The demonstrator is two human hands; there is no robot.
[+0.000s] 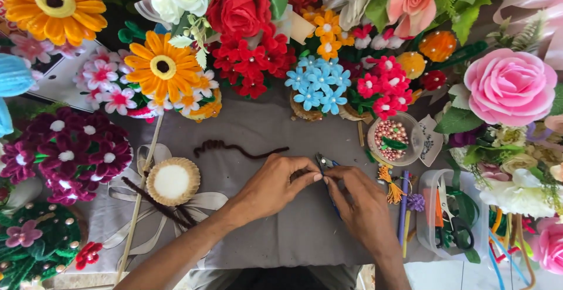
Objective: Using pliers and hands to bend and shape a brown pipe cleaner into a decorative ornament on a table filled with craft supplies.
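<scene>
Both hands meet over the middle of the grey cloth (264, 131) that covers the table. The right hand (360, 205) is closed around a small pair of pliers (324, 163), whose blue handles disappear under the palm while the dark nose pokes out at the top, pointing away from the person toward the far edge of the cloth. The long axis of the pliers runs roughly near-to-far, tilted a little to the left. The left hand (275, 184) comes in from the left, thumb and forefinger pinched together right at the pliers' nose; whatever sits between those fingertips is too small to make out, possibly a short bit of dark fuzzy wire.

A longer brown fuzzy wire (237, 147) lies loose on the cloth just beyond the left hand, its length running left to right, crosswise to the pliers. It is clearly nearer the left hand than the right.

Farther left sits a round woven disc with a white centre (172, 181), and to the right a clear bowl of pink beads (392, 137). Handmade flowers crowd the far edge.
</scene>
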